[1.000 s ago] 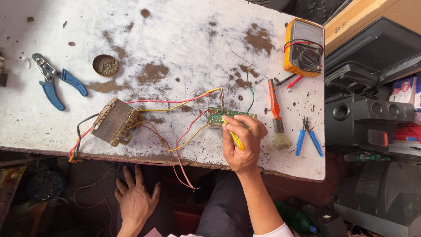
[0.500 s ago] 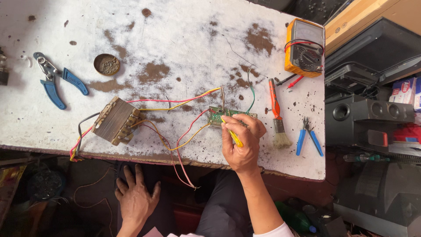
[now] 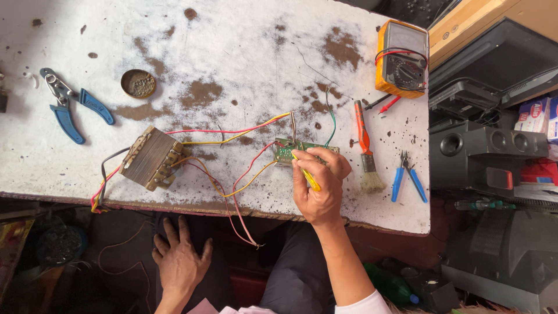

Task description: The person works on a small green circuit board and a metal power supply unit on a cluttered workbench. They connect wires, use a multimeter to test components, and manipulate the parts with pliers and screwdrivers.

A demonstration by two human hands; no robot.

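Right hand [image 3: 318,189] grips a yellow tool [image 3: 308,177], hiding part of the circuit board [image 3: 288,152].

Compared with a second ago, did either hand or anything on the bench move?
Nothing visibly changed. The right hand still holds the yellow tool against the small green circuit board, the left hand still rests below the table edge, and the transformer and wires lie as before.

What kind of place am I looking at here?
Probably an electronics repair bench: a yellow multimeter and a wired transformer sit on the worn white table, and the right hand works on a small circuit board.
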